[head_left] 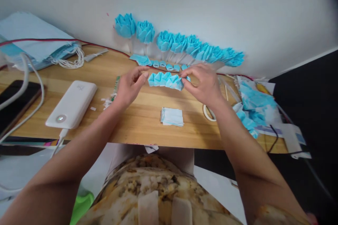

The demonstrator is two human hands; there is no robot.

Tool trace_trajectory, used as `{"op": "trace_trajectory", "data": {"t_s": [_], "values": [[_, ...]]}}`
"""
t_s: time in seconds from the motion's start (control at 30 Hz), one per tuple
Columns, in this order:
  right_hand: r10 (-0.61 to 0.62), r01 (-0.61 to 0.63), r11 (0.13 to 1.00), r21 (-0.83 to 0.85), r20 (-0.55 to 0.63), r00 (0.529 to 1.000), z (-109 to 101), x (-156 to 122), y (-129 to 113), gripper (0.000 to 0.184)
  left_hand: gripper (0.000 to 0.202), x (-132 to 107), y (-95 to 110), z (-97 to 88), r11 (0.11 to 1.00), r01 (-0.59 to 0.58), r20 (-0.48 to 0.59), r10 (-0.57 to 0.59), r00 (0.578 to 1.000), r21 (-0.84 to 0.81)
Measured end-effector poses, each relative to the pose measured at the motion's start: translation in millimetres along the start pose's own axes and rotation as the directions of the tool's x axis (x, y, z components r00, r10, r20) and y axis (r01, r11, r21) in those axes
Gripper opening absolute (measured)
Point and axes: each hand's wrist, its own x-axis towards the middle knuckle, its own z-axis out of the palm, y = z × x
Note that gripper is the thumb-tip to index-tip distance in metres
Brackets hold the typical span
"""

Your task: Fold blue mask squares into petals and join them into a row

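A row of folded blue fabric petals (165,79) spans the space between my hands, above or on the desk; whether the petals are joined I cannot tell. My right hand (202,82) pinches the petal at the right end between thumb and fingers. At the left end, my left hand (133,84) has thumb and fingers drawn close together, with the tips beside the first petal; anything between them is hidden. Just behind lies a line of small rolled blue pieces (169,66) and a flat blue piece (141,59). A small stack of pale blue squares (171,116) lies nearer me.
Several blue fabric flowers (165,40) on pale stems lean against the wall. To the left are a white power bank (72,103), a phone (18,102) and stacked pale sheets (34,35). A tape roll (209,113) and crumpled blue scraps (255,98) lie right.
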Motion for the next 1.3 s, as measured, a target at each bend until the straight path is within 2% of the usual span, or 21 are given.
{"op": "trace_trajectory", "data": {"t_s": [0.1, 0.17, 0.27, 0.37, 0.43, 0.5, 0.57, 0.6, 0.67, 0.7, 0.73, 0.77, 0.8, 0.87, 0.93, 1.0, 1.03, 1.07, 1.17, 1.23, 1.3], "values": [[-0.035, 0.040, 0.997, 0.072, -0.075, 0.997, -7.0, -6.5, -2.1, 0.007, 0.043, -0.5, 0.1, 1.9, 0.995, 0.070, -0.028, -0.072, 0.997, -0.075], [-0.122, 0.134, 0.988, 0.077, -0.146, 0.982, -15.4, -11.8, -6.6, 0.010, 0.039, -0.6, 1.0, 1.8, 0.995, 0.089, -0.025, -0.090, 0.996, -0.054], [-0.343, 0.334, 0.939, -0.079, -0.232, 0.910, -33.9, -24.2, -19.3, 0.017, 0.035, -0.3, 2.5, 0.6, 0.993, 0.114, -0.028, -0.115, 0.993, -0.010], [-0.513, 0.442, 0.851, -0.283, -0.271, 0.814, -55.8, -41.0, -36.9, 0.022, 0.032, -0.7, 3.5, 0.3, 0.990, 0.139, -0.026, -0.139, 0.990, 0.011], [-0.559, 0.473, 0.816, -0.333, -0.245, 0.792, -67.7, -50.7, -47.6, 0.021, 0.029, -1.5, 4.7, 1.1, 0.988, 0.152, -0.026, -0.151, 0.988, 0.017], [-0.541, 0.470, 0.830, -0.300, -0.229, 0.810, -72.4, -55.6, -54.0, 0.023, 0.028, -2.3, 6.7, 1.8, 0.986, 0.166, -0.021, -0.166, 0.986, 0.008], [-0.421, 0.396, 0.906, -0.152, -0.214, 0.881, -66.4, -54.3, -54.4, 0.023, 0.028, -2.5, 9.3, 1.6, 0.982, 0.187, -0.013, -0.187, 0.982, -0.019], [-0.313, 0.313, 0.949, -0.035, -0.193, 0.930, -59.2, -51.3, -52.5, 0.022, 0.029, -2.1, 10.5, 1.0, 0.979, 0.199, -0.011, -0.200, 0.980, -0.038], [0.026, 0.019, 0.970, 0.241, -0.182, 0.983, -37.6, -40.6, -45.2, 0.018, 0.027, -0.2, 11.9, -1.1, 0.971, 0.222, -0.020, -0.225, 0.974, -0.090], [0.196, -0.150, 0.921, 0.361, -0.096, 0.976, -24.2, -33.3, -40.3, 0.015, 0.024, 1.2, 11.9, -2.5, 0.966, 0.229, -0.034, -0.234, 0.972, -0.121], [0.325, -0.297, 0.828, 0.475, 0.024, 0.945, -9.9, -24.8, -34.7, 0.016, 0.021, 2.9, 11.4, -4.1, 0.962, 0.228, -0.058, -0.239, 0.969, -0.153], [0.379, -0.399, 0.721, 0.566, 0.160, 0.911, 4.9, -15.5, -28.4, 0.019, 0.019, 4.6, 10.5, -5.6, 0.956, 0.223, -0.088, -0.242, 0.966, -0.189], [0.403, -0.489, 0.622, 0.612, 0.285, 0.870, 19.5, -5.7, -21.6, 0.023, 0.019, 6.3, 9.3, -7.1, 0.951, 0.216, -0.114, -0.246, 0.963, -0.223], [0.431, -0.602, 0.469, 0.646, 0.428, 0.795, 47.0, 13.6, -6.9, 0.024, 0.018, 9.3, 6.4, -9.8, 0.942, 0.205, -0.164, -0.254, 0.953, -0.265], [0.432, -0.722, 0.365, 0.588, 0.580, 0.691, 69.9, 29.8, 7.7, 0.027, 0.019, 11.4, 3.4, -11.7, 0.939, 0.207, -0.205, -0.267, 0.942, -0.275], [0.465, -0.787, 0.354, 0.505, 0.635, 0.617, 86.9, 40.6, 20.3, 0.028, 0.021, 12.6, 0.5, -12.5, 0.939, 0.210, -0.244, -0.279, 0.929, -0.273], [0.485, -0.801, 0.378, 0.464, 0.638, 0.599, 93.1, 43.8, 25.3, 0.029, 0.022, 12.8, -0.9, -12.2, 0.941, 0.205, -0.262, -0.276, 0.925, -0.268], [0.487, -0.795, 0.411, 0.445, 0.631, 0.605, 97.9, 45.5, 29.1, 0.029, 0.023, 12.7, -2.2, -11.5, 0.946, 0.197, -0.274, -0.266, 0.924, -0.256], [0.408, -0.697, 0.563, 0.445, 0.583, 0.702, 104.9, 45.1, 34.3, 0.030, 0.023, 10.4, -4.7, -6.9, 0.972, 0.178, -0.233, -0.210, 0.949, -0.152], [0.341, -0.607, 0.665, 0.435, 0.546, 0.765, 106.0, 43.0, 34.1, 0.030, 0.023, 7.6, -4.5, -2.6, 0.986, 0.165, -0.131, -0.165, 0.978, -0.012], [0.314, -0.548, 0.735, 0.399, 0.517, 0.797, 106.5, 41.2, 33.2, 0.031, 0.025, 4.3, -3.0, 1.3, 0.979, 0.136, -0.007, -0.137, 0.991, 0.154]]}}
